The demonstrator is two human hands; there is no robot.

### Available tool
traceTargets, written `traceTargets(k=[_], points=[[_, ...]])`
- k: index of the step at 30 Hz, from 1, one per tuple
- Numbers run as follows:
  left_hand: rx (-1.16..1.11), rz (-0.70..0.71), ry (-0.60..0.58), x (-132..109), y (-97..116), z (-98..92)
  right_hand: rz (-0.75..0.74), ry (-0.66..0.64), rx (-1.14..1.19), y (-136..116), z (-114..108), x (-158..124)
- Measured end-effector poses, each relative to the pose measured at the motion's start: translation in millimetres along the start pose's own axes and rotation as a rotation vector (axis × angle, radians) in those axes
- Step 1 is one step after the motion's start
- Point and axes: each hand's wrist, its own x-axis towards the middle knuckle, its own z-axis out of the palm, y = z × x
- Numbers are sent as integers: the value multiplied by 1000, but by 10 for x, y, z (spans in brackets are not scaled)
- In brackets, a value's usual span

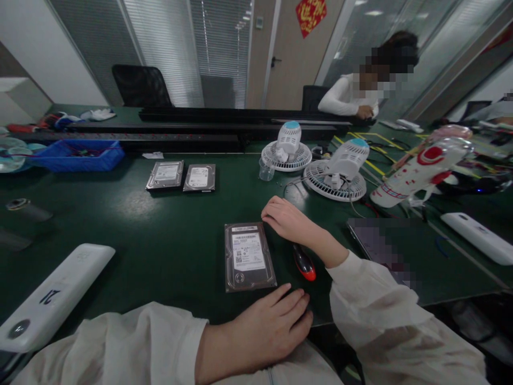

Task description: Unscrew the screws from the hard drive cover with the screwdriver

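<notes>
A hard drive (248, 256) lies label side up on the green table in front of me. My left hand (266, 326) rests just below its near edge, fingers stretched out and slightly apart, holding nothing. Close to the drive's far right corner is my right hand (286, 218). Its fingers are curled together, and whatever they may hold is hidden. Under my right wrist lies a tool with a black and red handle (305, 264), its front part covered by the hand. Two more hard drives (165, 175) (199, 177) sit side by side farther back on the left.
Two white fan units (287, 147) (336, 171) stand at the back, beside a small clear cup (266, 170). A blue bin (82, 155) is at the far left. White devices (58, 297) (476, 238) flank me. A phone-like slab (380, 248) and a patterned bottle (420, 168) are right. Another person (344, 96) sits opposite.
</notes>
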Motion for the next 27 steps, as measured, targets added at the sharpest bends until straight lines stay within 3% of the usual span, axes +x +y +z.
traceTargets(k=[6, 11, 18, 27], points=[[-2, 8, -41, -12, -4, -16, 214, 77, -99, 652, -99, -17], [-13, 11, -18, -16, -14, -1, 312, 23, -209, 1088, 9, -21], [-3, 24, -41, -3, -46, -54, 320, -59, -292, 1126, 93, 17], [22, 46, -79, -5, -63, -101, 398, -59, -343, 1057, 28, -15]])
